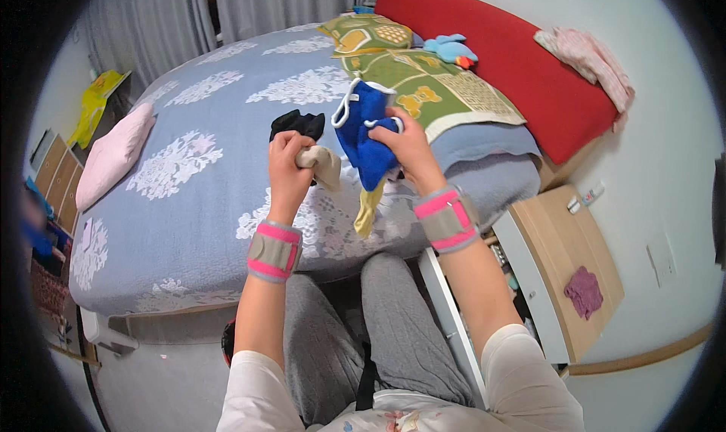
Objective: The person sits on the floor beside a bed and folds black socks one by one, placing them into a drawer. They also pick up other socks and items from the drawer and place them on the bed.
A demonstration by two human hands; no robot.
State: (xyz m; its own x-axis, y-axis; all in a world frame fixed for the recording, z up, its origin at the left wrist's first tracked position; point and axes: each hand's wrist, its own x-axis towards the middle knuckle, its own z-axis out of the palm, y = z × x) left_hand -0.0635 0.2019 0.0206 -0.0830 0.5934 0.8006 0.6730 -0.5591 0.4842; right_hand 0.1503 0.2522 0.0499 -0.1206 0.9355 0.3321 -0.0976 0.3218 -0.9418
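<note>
My left hand (289, 164) is closed on a beige sock-like cloth (325, 166), which bulges out to the right of the fingers. Just beyond the knuckles is a bunched black cloth (302, 124); whether the hand also grips it, I cannot tell. In my right hand (411, 146) is a blue cloth with white trim (366, 137), thumb pressed over its edge. Below the blue cloth hangs a yellow sock (368, 211), its upper end hidden behind it. Both hands are apart, held above the near side of the bed.
The bed (189, 160) has a blue-grey floral cover, a pink pillow (117, 156) at left and a green mat (454, 99) at right. Beside my right arm, a wooden nightstand (560, 235) with an open drawer (454, 334) bears a purple cloth (584, 292).
</note>
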